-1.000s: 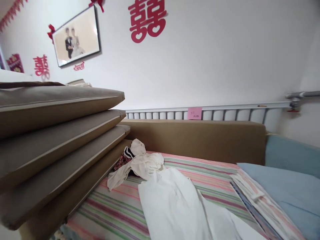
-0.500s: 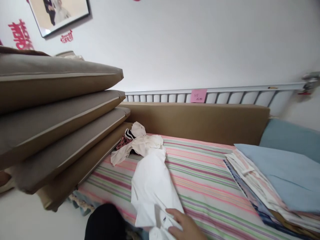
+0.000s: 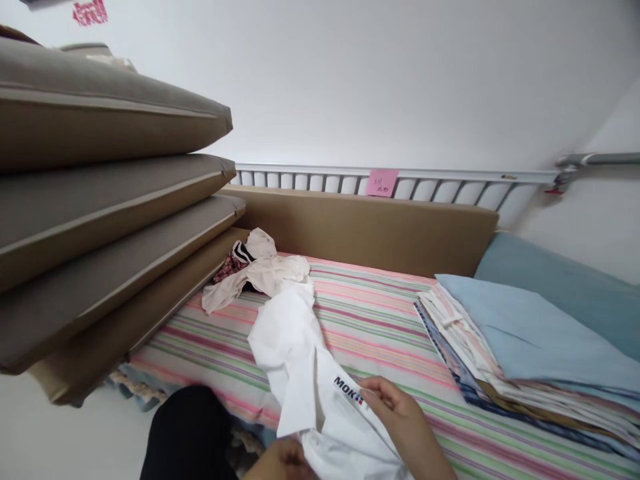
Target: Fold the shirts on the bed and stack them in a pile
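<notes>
Striped cloth (image 3: pixel 360 321) covers the low surface, backed by a brown padded panel (image 3: pixel 360 223) and a white radiator (image 3: pixel 450 177) (a pink note (image 3: pixel 383 182) hangs on it). Cushions (image 3: pixel 110 183) are stacked to one side, folded clothes (image 3: pixel 530 333) to the other. Between them lies a white garment (image 3: pixel 295 340). The right hand (image 3: pixel 400 413), angled inward, pinches its fabric beside dark lettering (image 3: pixel 346 388); the left hand (image 3: pixel 285 460) curls low against it, partly cropped, its grip unclear.

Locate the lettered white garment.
Head view, lower centre: the white garment lies on the striped sheet, its lettered edge in the right hand, left of the folded clothes.
</notes>
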The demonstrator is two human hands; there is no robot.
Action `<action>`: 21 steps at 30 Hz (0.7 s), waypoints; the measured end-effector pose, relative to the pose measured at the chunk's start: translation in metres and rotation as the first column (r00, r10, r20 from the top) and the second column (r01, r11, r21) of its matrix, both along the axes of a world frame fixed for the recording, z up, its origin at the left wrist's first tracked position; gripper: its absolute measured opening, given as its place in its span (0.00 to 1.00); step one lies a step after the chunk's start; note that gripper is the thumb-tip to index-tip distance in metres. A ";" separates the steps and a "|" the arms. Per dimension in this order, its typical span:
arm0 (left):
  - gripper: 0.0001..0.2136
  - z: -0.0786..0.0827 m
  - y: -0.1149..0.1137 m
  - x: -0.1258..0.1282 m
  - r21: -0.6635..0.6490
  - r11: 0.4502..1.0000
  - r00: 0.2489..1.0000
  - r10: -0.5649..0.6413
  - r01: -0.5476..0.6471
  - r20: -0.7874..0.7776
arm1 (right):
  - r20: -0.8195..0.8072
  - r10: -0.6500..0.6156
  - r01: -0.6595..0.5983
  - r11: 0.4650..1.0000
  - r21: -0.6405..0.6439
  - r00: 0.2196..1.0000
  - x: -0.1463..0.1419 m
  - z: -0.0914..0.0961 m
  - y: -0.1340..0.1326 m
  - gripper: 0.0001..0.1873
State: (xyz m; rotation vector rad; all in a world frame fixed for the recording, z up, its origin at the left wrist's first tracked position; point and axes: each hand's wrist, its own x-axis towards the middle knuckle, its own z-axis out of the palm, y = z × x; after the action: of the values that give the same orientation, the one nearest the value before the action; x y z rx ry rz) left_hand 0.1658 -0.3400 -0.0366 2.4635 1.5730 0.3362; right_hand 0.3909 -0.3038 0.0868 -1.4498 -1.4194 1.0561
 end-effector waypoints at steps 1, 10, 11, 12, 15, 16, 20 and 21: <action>0.17 0.002 0.007 -0.009 -0.140 0.989 0.966 0.087 -0.054 0.244 | 0.045 0.000 -0.002 0.999 0.047 0.999 0.001 0.006 -0.002 0.15; 0.18 0.101 0.042 -0.047 -0.201 0.958 0.539 0.283 -0.207 0.793 | 0.291 0.079 -0.181 0.922 0.342 0.954 0.002 0.024 -0.020 0.14; 0.20 0.111 0.043 -0.041 -0.188 0.972 0.577 0.235 -0.141 0.783 | 0.314 0.087 -0.202 0.913 0.354 0.945 0.002 0.026 -0.023 0.14; 0.22 0.120 0.045 -0.035 -0.175 0.982 0.607 0.183 -0.072 0.773 | 0.335 0.096 -0.222 0.905 0.362 0.937 0.002 0.028 -0.026 0.14; 0.29 0.138 0.050 -0.018 -0.077 0.990 0.672 -0.024 0.120 0.740 | 0.375 0.118 -0.264 0.892 0.366 0.919 0.003 0.033 -0.032 0.14; 0.29 0.143 0.052 -0.014 -0.038 0.985 0.689 -0.090 0.168 0.719 | 0.382 0.125 -0.272 0.893 0.358 0.916 0.003 0.034 -0.033 0.14; 0.10 0.154 0.060 -0.003 0.034 0.979 0.783 -0.183 0.203 0.594 | 0.391 0.095 -0.232 0.919 0.320 0.916 0.007 0.033 -0.035 0.15; 0.06 0.155 0.062 -0.002 0.039 0.981 0.804 -0.180 0.192 0.566 | 0.392 0.079 -0.213 0.927 0.310 0.916 0.007 0.032 -0.034 0.15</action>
State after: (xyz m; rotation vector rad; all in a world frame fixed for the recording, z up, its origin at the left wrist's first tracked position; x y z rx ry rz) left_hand 0.1635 -0.2783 0.1183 2.1771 1.0636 0.9168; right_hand 0.3979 -0.3381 0.1186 -1.3385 -1.9068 0.5850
